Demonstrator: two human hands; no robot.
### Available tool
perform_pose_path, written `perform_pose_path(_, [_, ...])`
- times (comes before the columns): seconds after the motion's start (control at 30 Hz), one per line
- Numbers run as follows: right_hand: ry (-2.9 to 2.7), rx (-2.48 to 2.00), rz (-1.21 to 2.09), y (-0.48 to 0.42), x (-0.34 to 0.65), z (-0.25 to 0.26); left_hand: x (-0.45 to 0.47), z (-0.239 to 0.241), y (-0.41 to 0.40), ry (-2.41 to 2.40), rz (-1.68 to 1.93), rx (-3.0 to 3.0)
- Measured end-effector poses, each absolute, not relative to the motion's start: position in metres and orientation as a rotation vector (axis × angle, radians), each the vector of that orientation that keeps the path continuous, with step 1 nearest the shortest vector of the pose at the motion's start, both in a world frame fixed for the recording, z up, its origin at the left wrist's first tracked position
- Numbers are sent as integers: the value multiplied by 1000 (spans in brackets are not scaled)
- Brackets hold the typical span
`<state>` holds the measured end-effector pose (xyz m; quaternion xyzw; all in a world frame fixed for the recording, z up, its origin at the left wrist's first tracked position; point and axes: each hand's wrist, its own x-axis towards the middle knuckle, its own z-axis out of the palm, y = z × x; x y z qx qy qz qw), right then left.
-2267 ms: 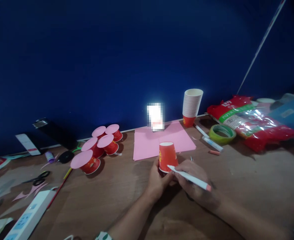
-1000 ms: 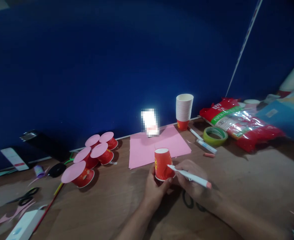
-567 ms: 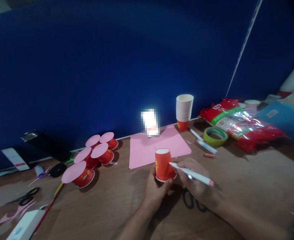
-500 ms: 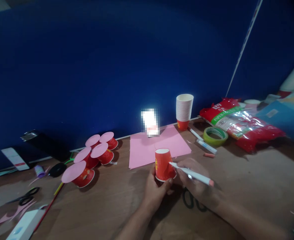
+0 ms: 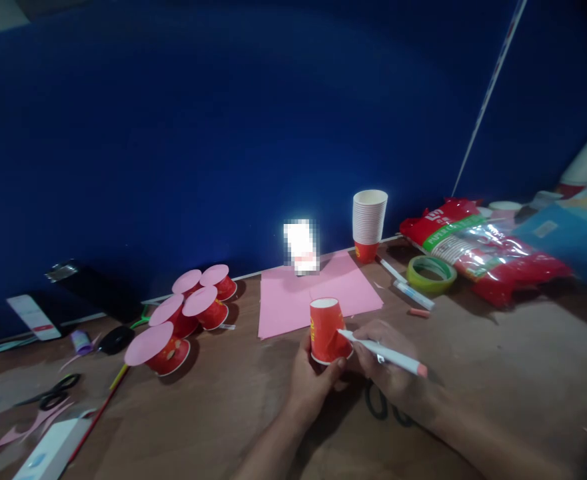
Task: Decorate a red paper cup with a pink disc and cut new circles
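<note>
The left hand [image 5: 309,379] curls its fingers round the upside-down cup [image 5: 326,331], held just above the table [image 5: 213,413]. The right hand [image 5: 388,370] pinches a pen [image 5: 382,351], tip touching the cup's side. Behind, a stack [image 5: 368,223] of nested cups stands upright.

Dim, soft picture; glare at the wall foot, edges warped.

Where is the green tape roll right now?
In the head view, the tape roll lies right of centre, between the cup stack and the red bag.

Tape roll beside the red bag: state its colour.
The tape roll is green, clearest in the head view.
</note>
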<state>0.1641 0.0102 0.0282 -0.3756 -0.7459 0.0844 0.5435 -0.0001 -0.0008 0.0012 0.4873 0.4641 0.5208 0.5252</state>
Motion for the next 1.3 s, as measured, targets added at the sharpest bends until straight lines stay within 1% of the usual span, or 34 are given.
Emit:
perform_pose_path(0.17, [-1758, -878, 141, 8, 161, 31, 0, 1, -1, 1111, 1233, 1149])
perform_pose_path(0.37, [-1752, -911, 150, 7, 163, 42, 3, 7, -3, 1072, 1238, 1083])
perform_pose_path(0.7, [-1779, -928, 213, 9, 167, 35, 2, 10, -3, 1119, 1246, 1135])
perform_pose_path(0.83, [-1758, -914, 191, 10, 166, 32, 3, 12, -5, 1116, 1251, 1126])
perform_pose_path(1.07, [-1712, -883, 166, 7, 163, 45, 3, 15, -5, 1096, 1265, 1101])
perform_pose_path(1.3, [-1852, -867, 181, 2, 164, 25, 3, 9, -4, 1103, 1258, 1010])
